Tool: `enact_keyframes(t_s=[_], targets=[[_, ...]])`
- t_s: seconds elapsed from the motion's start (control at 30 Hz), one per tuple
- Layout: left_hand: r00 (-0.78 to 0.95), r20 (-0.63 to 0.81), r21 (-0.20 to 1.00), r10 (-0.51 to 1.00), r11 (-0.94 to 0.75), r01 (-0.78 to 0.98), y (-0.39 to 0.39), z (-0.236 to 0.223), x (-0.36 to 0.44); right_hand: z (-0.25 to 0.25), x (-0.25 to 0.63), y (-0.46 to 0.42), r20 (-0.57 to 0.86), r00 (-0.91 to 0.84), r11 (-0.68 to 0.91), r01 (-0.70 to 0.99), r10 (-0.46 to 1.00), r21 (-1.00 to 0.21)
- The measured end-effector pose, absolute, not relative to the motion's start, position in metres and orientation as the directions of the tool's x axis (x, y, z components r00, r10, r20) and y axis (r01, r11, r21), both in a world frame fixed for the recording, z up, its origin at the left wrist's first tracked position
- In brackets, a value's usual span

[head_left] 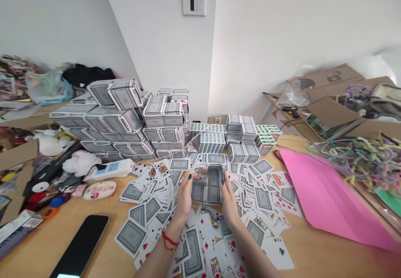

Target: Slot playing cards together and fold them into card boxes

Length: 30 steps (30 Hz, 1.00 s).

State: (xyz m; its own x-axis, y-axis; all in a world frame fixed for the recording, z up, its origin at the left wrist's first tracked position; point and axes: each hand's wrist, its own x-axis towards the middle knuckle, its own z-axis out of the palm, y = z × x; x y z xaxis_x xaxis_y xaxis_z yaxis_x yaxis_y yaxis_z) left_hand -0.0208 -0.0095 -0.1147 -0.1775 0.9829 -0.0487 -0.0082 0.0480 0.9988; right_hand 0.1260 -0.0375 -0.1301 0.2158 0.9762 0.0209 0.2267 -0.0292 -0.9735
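A small block folded from playing cards [213,186], grey patterned backs outward, sits low over the table between my two hands. My left hand [184,196] presses against its left side, fingers reaching round the far edge. Along the right side, my right hand [229,196] grips it with the fingers upright. One raised part stands at the block's far right, and a picture card shows beside it. Loose playing cards [130,235], some face up and some face down, lie spread beneath and around both hands.
Stacked card blocks [122,121] rise at the back left. Green-and-white card boxes [213,143] stand at the back centre. A phone [82,244] and a white power strip [111,169] lie left. Pink paper [332,202] and tangled pipe cleaners [360,161] are right.
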Motion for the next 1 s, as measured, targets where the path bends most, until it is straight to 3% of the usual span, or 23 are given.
enact_keyframes(t_s=[0.33,0.57,0.7,0.87,1.0], targets=[[-0.103,-0.033,0.998,0.994,0.028,-0.051,-0.010,-0.130,-0.021,-0.140,0.119,-0.033,-0.033,0.199,-0.034,0.000,0.979,-0.999],[-0.075,-0.036,0.999,0.997,0.037,0.017,0.004,-0.111,-0.033,-0.129,0.123,-0.041,-0.041,0.252,-0.031,-0.044,0.967,-0.999],[-0.263,0.006,1.000,0.965,-0.012,-0.024,0.021,-0.103,-0.047,-0.120,0.145,-0.025,-0.082,0.359,-0.099,0.029,0.930,-0.995],[-0.660,0.046,0.993,0.750,-0.105,-0.050,0.000,-0.114,-0.040,-0.109,0.151,0.021,-0.060,0.204,-0.045,-0.079,0.977,-0.996],[-0.615,-0.017,1.000,0.788,0.018,-0.005,-0.027,-0.125,-0.021,-0.113,0.136,0.023,-0.081,0.129,-0.076,-0.045,0.988,-0.996]])
